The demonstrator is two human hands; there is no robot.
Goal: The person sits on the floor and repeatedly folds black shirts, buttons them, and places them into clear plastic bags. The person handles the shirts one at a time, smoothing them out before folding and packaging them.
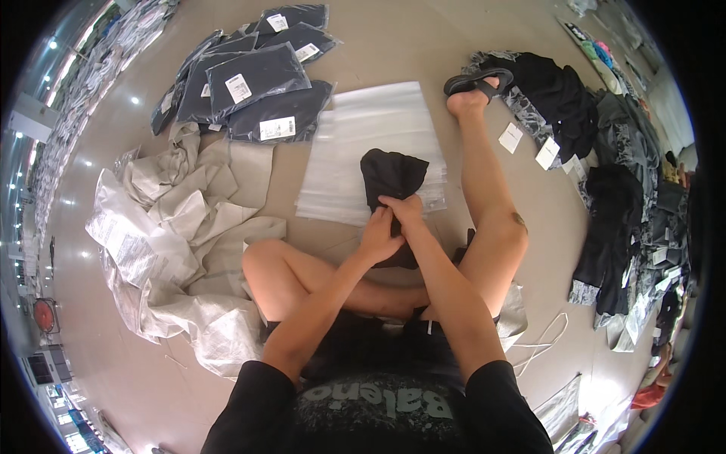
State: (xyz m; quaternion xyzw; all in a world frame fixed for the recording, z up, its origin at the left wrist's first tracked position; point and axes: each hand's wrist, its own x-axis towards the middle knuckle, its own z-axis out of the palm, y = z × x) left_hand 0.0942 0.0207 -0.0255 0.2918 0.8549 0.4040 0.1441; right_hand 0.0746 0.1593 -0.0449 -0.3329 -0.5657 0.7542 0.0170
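I sit on the floor with both hands together in front of me on a black garment (392,175). Its upper part is bunched and stands out beyond my fingers; more dark cloth shows below. My left hand (380,238) is closed on the lower part of the cloth. My right hand (404,211) lies against it, a little farther out, also closed on the garment, fingers partly hidden. Beneath and beyond the garment is a stack of clear plastic bags (386,113) lying flat on the floor. What kind of garment it is, I cannot tell.
Several dark garments in clear bags with white labels (257,79) are piled at far left. A crumpled pale woven sack (204,250) spreads along my left. Black and grey-patterned clothes (616,227) with white tags (510,137) lie at right. A thin cord (541,346) is near my right hip.
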